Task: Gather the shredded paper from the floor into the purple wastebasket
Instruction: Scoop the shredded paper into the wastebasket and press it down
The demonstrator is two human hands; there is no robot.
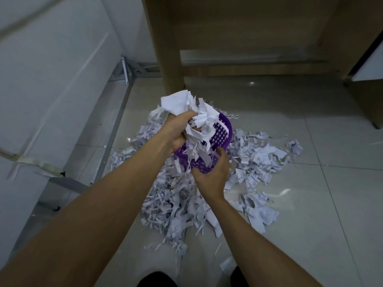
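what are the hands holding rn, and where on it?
Left hand grips a wad of shredded paper from below. Right hand grips the purple wastebasket at its near rim.

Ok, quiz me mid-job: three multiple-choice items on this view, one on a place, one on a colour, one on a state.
1. Where does most loose paper lie?
A. on the floor round the basket
B. on the desk
C. on the wall

2. What colour is the basket?
A. green
B. purple
C. red

3. What is the left hand doing?
A. hanging idle
B. pressing flat on the floor
C. gripping a wad of paper over the basket

Answers:
1 A, shreds spread over the tiles on all sides of the basket.
2 B, its lattice wall is purple.
3 C, its fingers curl round the white wad, while the right hand holds the basket's near rim.
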